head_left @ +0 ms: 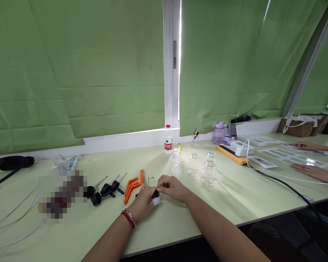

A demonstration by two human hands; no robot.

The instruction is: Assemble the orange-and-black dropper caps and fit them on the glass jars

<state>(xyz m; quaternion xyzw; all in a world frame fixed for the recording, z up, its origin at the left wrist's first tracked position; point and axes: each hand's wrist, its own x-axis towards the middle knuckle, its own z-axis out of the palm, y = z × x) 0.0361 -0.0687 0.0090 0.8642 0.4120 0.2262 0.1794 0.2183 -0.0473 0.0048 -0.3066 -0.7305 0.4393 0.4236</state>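
My left hand (pixel 145 200) is closed around a black part (pixel 155 194), whose top shows between thumb and fingers. White tape wraps the thumb. My right hand (pixel 172 187) meets it from the right, fingertips pinched together at the black part; anything between them is too small to make out. Just beyond the hands lie thin metal rods (pixel 149 181) and a few tiny metal bits (pixel 152 178). Orange bent handles (pixel 131 189) rest to the left. Farther left are several black cup-shaped pieces (pixel 96 198) with metal rods.
Upturned clear glass jars (pixel 176 160) stand behind and right of the hands, near a water bottle (pixel 168 140). A purple jug (pixel 218 133) and an orange power strip (pixel 232 154) with cables sit farther right. Another person's hands (pixel 307 170) rest there. A blurred object (pixel 62 198) lies left.
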